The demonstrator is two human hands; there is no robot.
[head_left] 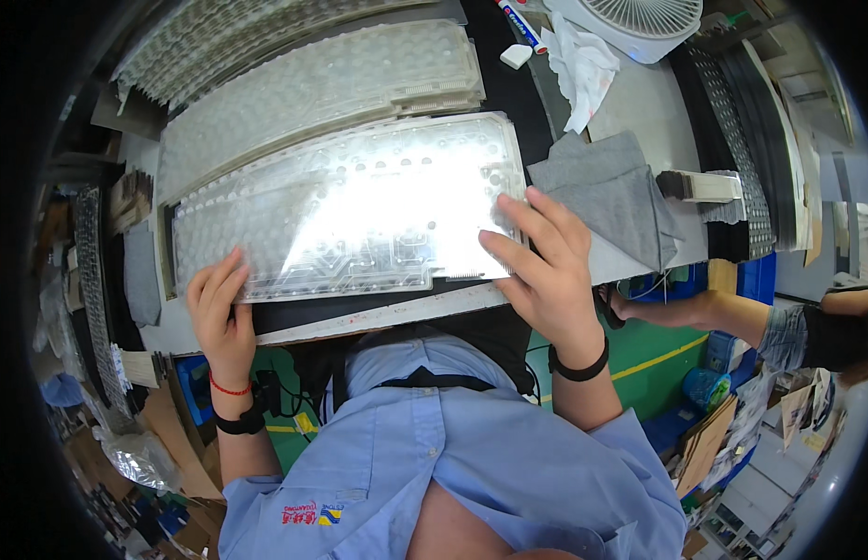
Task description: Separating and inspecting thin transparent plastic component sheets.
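Observation:
A clear keyboard membrane sheet with printed traces and round dots lies in front of me, with strong glare across its right half. At its near left corner, my left hand rests its stretched fingers on the sheet, the thumb apart by the front edge. My right hand has its fingers spread over the sheet's right end, with the thumb near the front edge. Both hands are open and touch the sheet. Behind it, a stack of similar membrane sheets partly shows. A black mat is under the sheet.
More stacked sheets stand at the far left. To the right lie a grey cloth, crumpled tissue, a white eraser-like block, a marker and a white fan. Another person's leg shows at right.

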